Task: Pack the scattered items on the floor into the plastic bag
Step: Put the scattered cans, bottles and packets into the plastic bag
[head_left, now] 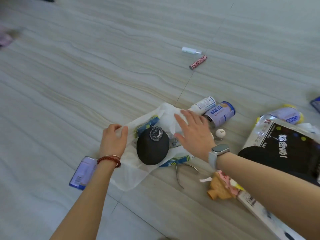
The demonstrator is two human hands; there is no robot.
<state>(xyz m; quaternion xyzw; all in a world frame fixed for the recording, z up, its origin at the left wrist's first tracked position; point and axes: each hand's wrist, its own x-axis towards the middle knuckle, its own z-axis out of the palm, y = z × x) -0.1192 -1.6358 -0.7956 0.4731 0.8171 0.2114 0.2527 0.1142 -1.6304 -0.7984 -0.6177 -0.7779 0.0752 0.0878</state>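
A thin white plastic bag [131, 172] lies crumpled on the floor in the middle. My left hand [113, 139] pinches its left edge. My right hand [194, 130] hovers with fingers spread over the bag's right side, holding nothing. A round black pouch [152, 148] with a silver emblem rests on the bag. Two lilac cans [220, 113] lie just right of the bag, with a small white ball [220, 132] beside them. Metal nippers [180, 172] lie below the bag. A flat lilac packet [83, 172] sits under my left wrist.
A pink spotted tube [198, 62] and a small clear spray bottle [190, 49] lie farther off on the tiled floor. At the right sit a black printed snack bag [285, 142], another lilac can [287, 115], an orange toy [221, 186] and a long box [256, 207].
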